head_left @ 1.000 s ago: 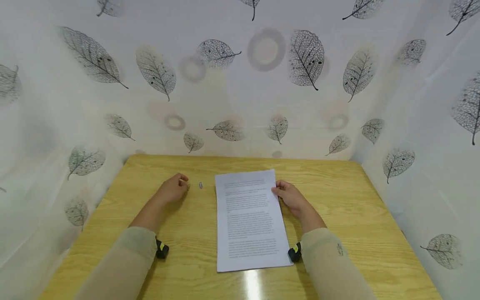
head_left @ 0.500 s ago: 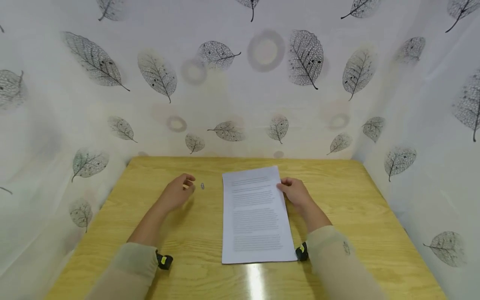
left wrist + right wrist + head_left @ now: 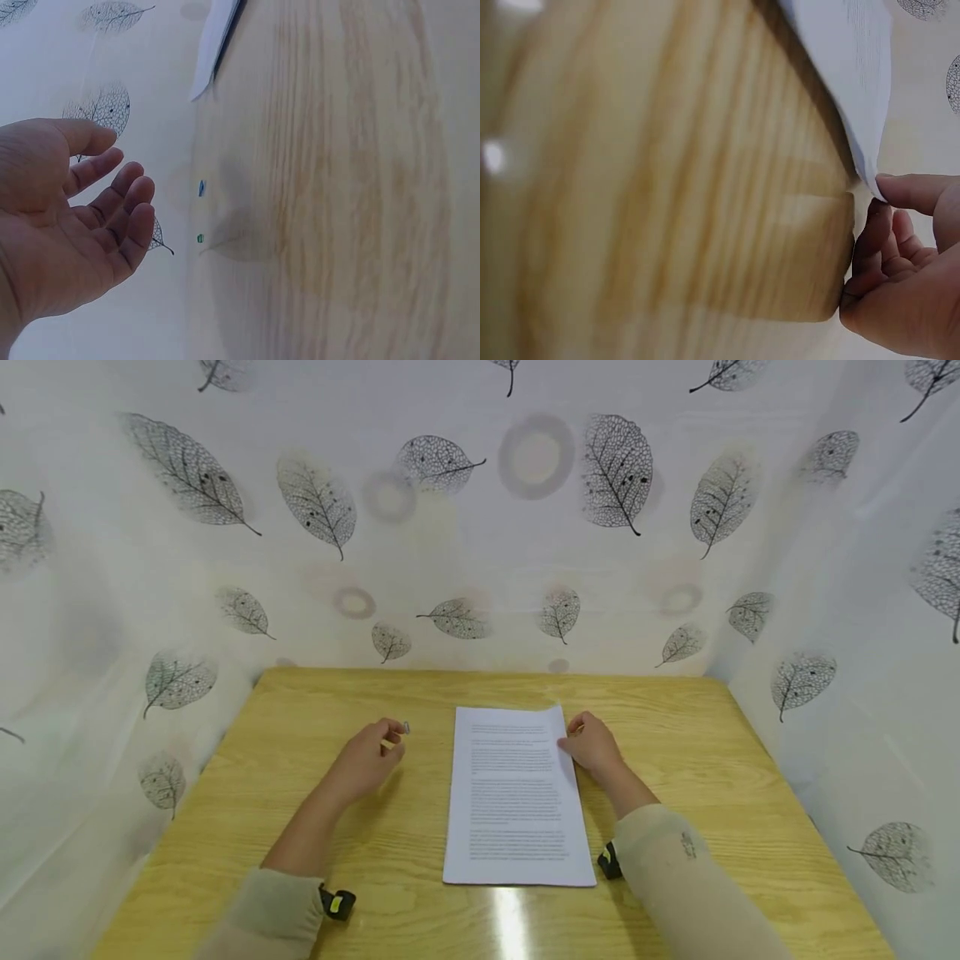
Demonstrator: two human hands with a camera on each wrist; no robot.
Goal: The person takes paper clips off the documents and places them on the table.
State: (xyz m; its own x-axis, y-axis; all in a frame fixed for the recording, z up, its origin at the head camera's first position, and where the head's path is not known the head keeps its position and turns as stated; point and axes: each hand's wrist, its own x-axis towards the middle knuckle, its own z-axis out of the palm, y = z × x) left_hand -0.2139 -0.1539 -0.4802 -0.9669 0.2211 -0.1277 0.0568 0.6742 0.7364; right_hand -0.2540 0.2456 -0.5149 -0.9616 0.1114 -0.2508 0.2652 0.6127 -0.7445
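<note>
A stack of printed paper (image 3: pixel 517 802) lies near the middle of the table. My right hand (image 3: pixel 592 745) pinches its right edge near the far corner between thumb and forefinger; the right wrist view shows the paper edge (image 3: pixel 866 161) bent up in that grip. My left hand (image 3: pixel 369 756) hovers left of the stack, fingers loosely bent and holding nothing. Just beyond its fingertips in the head view is a small paper clip (image 3: pixel 407 727). The left wrist view shows two tiny clips on the table, one blue (image 3: pixel 202 187) and one green (image 3: pixel 200 238), apart from the hand.
The wooden table (image 3: pixel 337 693) is bounded by a pale curtain (image 3: pixel 480 543) with leaf prints at the back and both sides. A black wrist camera (image 3: pixel 339 904) sits at the left sleeve, another black wrist camera (image 3: pixel 609 860) at the right.
My left hand has moved right and over the table toward the clip by the paper. The stack has shifted slightly right, with my right hand still pinching its edge.
</note>
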